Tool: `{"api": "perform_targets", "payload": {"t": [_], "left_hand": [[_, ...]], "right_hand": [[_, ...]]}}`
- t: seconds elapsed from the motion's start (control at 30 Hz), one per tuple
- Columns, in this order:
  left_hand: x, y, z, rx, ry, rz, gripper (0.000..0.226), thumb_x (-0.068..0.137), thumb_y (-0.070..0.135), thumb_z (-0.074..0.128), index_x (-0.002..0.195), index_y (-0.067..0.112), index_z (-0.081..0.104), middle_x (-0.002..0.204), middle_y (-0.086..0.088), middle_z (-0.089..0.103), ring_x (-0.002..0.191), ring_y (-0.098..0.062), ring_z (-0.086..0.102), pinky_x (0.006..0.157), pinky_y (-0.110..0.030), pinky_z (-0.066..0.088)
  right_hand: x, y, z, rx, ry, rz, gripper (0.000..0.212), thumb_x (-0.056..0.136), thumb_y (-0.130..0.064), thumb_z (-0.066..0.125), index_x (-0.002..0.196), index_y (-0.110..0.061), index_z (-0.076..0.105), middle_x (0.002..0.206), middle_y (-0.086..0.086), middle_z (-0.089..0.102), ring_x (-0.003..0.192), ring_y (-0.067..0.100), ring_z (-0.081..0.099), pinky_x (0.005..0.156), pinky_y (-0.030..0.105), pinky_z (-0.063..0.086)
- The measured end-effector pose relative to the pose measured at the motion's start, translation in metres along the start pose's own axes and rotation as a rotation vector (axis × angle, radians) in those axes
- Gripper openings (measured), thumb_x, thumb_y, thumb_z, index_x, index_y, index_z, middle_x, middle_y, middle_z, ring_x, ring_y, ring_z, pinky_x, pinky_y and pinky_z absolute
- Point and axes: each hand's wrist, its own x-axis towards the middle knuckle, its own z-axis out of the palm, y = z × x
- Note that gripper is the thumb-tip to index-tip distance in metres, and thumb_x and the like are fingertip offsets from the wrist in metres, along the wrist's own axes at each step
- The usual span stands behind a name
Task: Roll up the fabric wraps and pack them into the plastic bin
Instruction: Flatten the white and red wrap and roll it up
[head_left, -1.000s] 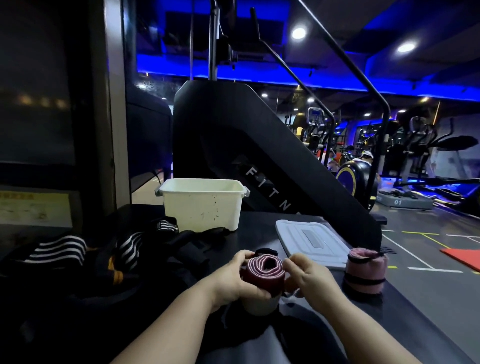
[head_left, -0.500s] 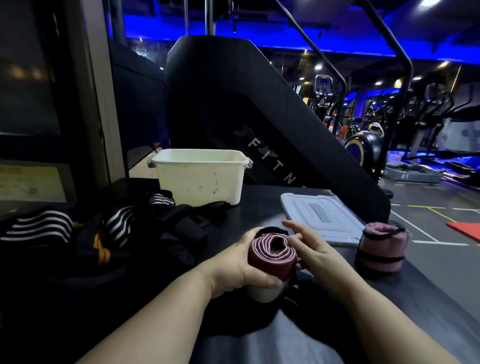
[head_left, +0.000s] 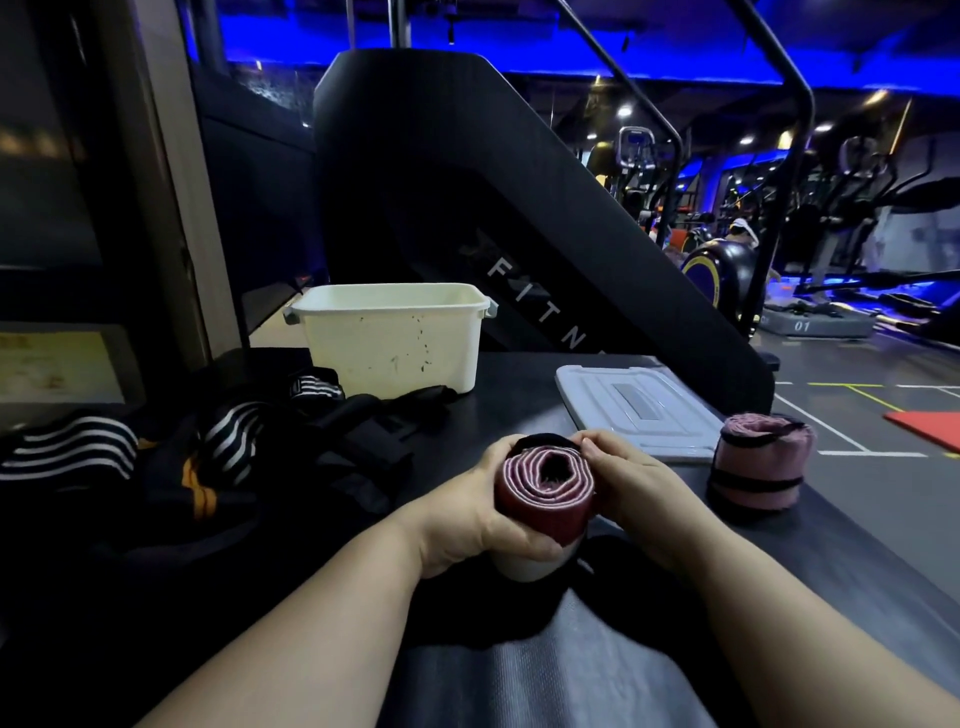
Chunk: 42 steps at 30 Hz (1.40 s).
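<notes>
Where the two hands meet: a dark red roll (head_left: 543, 499) of wrap, its end turned up toward the person, so the pink and pale layers show as a spiral round a dark hollow.
Left hand (head_left: 470, 512): grips the roll from the left, thumb laid across the near side, the fingers curled out of sight round the back.
Right hand (head_left: 631, 486): cups the roll from the right, its fingers (head_left: 589, 447) clamped on the far upper edge, just beside a black strap end (head_left: 540, 440).
Roll's place: over the near part of the tabletop (head_left: 519, 374), well short of the bin, between the pile and the pink roll. From here I cannot tell whether its pale lower end touches the tabletop.
Bin (head_left: 395, 343): cream plastic, upright and open at the far side of the tabletop, its front scuffed with dark marks. Its inside is hidden from this angle.
Lid (head_left: 639, 410): grey, lying flat on the tabletop to the right of the bin and apart from it.
Pink roll (head_left: 761, 467): stands on end near the right edge of the tabletop, just beside the lid's near corner, with two black bands round it.
Pile (head_left: 208, 457): loose dark wraps on the left, some white-striped, one with orange stripes, reaching up to the foot of the bin.
Behind: a black stair machine (head_left: 467, 182) lettered "FITN", and gym machines under blue light.
</notes>
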Motion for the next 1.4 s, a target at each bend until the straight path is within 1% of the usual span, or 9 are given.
{"api": "perform_targets", "payload": {"t": [0.23,0.43,0.6,0.73,0.9,1.0,1.13,1.27,1.4], "left_hand": [[0.001,-0.002,0.0,0.023,0.0,0.028,0.098,0.049,0.014,0.087,0.134,0.039,0.044,0.127,0.004,0.062,0.121,-0.012,0.058,0.108,-0.035,0.044],[0.0,-0.001,0.003,0.011,0.02,0.032,0.096,0.049,0.014,0.086,0.132,0.037,0.045,0.125,0.003,0.063,0.119,-0.011,0.059,0.103,-0.028,0.046],[-0.004,0.003,0.004,0.013,0.009,0.03,0.095,0.052,0.006,0.083,0.135,0.03,0.043,0.126,0.001,0.062,0.12,-0.011,0.058,0.101,-0.025,0.046],[-0.006,0.002,0.005,0.024,0.019,0.021,0.099,0.046,0.018,0.085,0.135,0.031,0.042,0.127,0.0,0.062,0.121,-0.012,0.058,0.102,-0.026,0.046],[-0.005,0.002,0.005,0.025,0.005,0.009,0.098,0.047,0.017,0.084,0.134,0.031,0.042,0.127,-0.002,0.062,0.121,-0.015,0.058,0.105,-0.031,0.045],[-0.003,0.001,0.005,0.016,-0.004,0.008,0.096,0.046,0.016,0.084,0.132,0.032,0.044,0.126,-0.001,0.063,0.12,-0.014,0.058,0.101,-0.027,0.047],[-0.003,0.003,0.006,0.005,-0.005,0.002,0.094,0.047,0.014,0.082,0.131,0.033,0.044,0.123,0.001,0.064,0.116,-0.01,0.06,0.092,-0.021,0.048],[-0.002,0.004,0.007,-0.006,-0.01,-0.008,0.093,0.048,0.013,0.081,0.13,0.033,0.042,0.122,0.002,0.064,0.114,-0.008,0.06,0.092,-0.019,0.047],[-0.002,0.003,0.007,-0.017,0.004,-0.02,0.097,0.043,0.02,0.083,0.13,0.033,0.042,0.122,0.002,0.064,0.116,-0.01,0.06,0.095,-0.021,0.048]], "right_hand": [[0.004,0.002,0.003,-0.045,0.041,-0.001,0.016,0.102,-0.024,0.046,0.091,-0.017,0.053,0.069,-0.002,0.048,0.061,0.009,0.043,0.057,0.024,0.037],[0.005,0.005,0.007,-0.097,0.144,-0.045,0.023,0.101,-0.026,0.05,0.08,-0.021,0.057,0.07,0.0,0.051,0.068,0.016,0.044,0.062,0.031,0.038],[-0.001,-0.004,0.008,0.004,0.081,0.008,0.023,0.101,-0.025,0.048,0.083,-0.019,0.061,0.073,0.0,0.056,0.069,0.013,0.05,0.063,0.028,0.04],[-0.005,-0.009,0.006,0.041,0.001,0.039,0.028,0.1,-0.024,0.05,0.081,-0.021,0.07,0.079,0.004,0.061,0.075,0.019,0.053,0.066,0.029,0.041],[-0.004,-0.01,0.006,0.054,0.05,0.076,0.024,0.098,-0.015,0.05,0.079,-0.019,0.063,0.07,0.001,0.056,0.066,0.014,0.048,0.059,0.025,0.038],[-0.002,-0.009,0.008,0.043,0.072,0.087,0.022,0.096,-0.013,0.048,0.078,-0.021,0.058,0.069,0.0,0.05,0.065,0.014,0.043,0.057,0.027,0.033],[-0.001,-0.009,0.008,0.026,0.095,0.095,0.025,0.096,-0.017,0.048,0.075,-0.025,0.058,0.068,-0.002,0.048,0.062,0.012,0.041,0.054,0.026,0.031],[-0.003,-0.009,0.007,0.033,0.064,0.066,0.021,0.096,-0.029,0.057,0.075,-0.025,0.059,0.073,0.002,0.049,0.064,0.012,0.043,0.056,0.025,0.034],[-0.005,-0.009,0.008,0.045,0.048,0.023,0.021,0.096,-0.025,0.058,0.075,-0.025,0.061,0.07,-0.001,0.054,0.062,0.011,0.047,0.058,0.025,0.036]]}}
